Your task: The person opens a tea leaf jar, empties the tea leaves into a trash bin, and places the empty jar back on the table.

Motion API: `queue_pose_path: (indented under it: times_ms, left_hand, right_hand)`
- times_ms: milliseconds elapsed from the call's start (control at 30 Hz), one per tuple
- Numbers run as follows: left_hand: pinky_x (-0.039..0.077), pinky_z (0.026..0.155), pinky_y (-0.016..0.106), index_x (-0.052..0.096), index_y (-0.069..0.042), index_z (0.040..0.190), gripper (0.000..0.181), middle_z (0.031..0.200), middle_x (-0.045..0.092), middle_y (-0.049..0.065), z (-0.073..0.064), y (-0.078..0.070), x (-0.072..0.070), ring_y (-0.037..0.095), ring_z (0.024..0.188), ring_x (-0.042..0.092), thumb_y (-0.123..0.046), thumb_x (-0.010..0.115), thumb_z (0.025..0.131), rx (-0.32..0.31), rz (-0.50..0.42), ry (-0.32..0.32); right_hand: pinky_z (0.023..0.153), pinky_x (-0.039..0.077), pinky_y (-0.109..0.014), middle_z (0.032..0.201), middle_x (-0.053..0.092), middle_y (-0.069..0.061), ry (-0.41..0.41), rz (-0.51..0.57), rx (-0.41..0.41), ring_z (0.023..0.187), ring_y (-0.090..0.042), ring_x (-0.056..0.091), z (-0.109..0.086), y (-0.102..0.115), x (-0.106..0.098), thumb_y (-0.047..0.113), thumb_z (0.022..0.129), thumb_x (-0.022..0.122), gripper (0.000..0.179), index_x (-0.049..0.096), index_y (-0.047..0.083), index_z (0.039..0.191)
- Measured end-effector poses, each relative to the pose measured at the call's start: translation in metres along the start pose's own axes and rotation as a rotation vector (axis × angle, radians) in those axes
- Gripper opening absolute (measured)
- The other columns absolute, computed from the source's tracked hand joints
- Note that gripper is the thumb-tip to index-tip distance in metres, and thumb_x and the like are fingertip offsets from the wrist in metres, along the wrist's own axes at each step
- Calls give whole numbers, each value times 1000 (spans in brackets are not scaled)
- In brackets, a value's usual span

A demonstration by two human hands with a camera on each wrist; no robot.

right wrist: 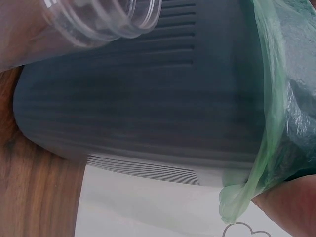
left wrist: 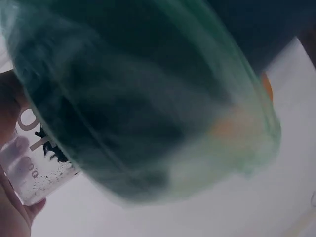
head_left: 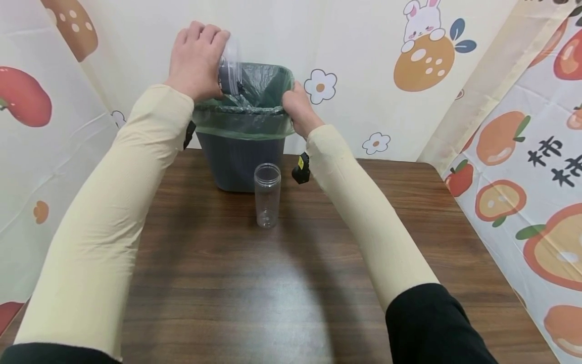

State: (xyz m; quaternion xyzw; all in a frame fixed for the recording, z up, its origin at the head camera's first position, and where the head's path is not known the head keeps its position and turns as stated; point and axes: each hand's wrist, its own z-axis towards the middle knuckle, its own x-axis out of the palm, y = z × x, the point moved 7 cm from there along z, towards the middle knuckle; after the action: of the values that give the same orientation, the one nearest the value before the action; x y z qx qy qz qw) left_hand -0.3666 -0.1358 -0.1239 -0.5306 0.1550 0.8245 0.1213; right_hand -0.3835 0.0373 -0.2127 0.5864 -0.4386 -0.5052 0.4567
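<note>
My left hand (head_left: pixel 197 60) grips a clear plastic container (head_left: pixel 231 65), tilted over the mouth of a dark grey trash bin (head_left: pixel 241 162). Something dark shows through its wall, with small specks visible in the left wrist view. A thin green bag (head_left: pixel 254 124) lines the bin and folds over its rim. At the bin's right side, my right hand (head_left: pixel 301 108) holds the rim and bag, thumb outside; its other fingers are mostly hidden. In front of the bin stands an upright, lidless clear plastic bottle (head_left: pixel 267 197), apart from both hands.
The bin and bottle stand on a brown wooden table (head_left: pixel 254 283). Behind the bin hangs a pale cloth (head_left: pixel 354 50) printed with fruit and flowers. Similar cloths hang along the left and right sides.
</note>
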Motion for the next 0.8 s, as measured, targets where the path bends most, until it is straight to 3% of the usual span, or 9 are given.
queue_pose_path:
  times_ms: [533, 800]
  left_hand:
    - [20, 106, 52, 24, 1, 146, 106, 142, 33, 22, 1, -1, 0, 41, 127, 25, -11, 84, 59, -3, -64, 3]
    - [19, 108, 51, 20, 1, 148, 106, 144, 30, 23, -1, -1, 4, 40, 130, 24, -13, 83, 64, -29, -66, 40]
  right_hand:
    - [94, 35, -25, 129, 41, -5, -12, -10, 0, 106, -11, 40, -1, 2, -1, 0, 97, 27, 47, 32, 12, 142]
    - [95, 35, -25, 132, 40, -6, -7, -8, 4, 110, -12, 40, -1, 1, -1, 0, 96, 27, 49, 31, 13, 143]
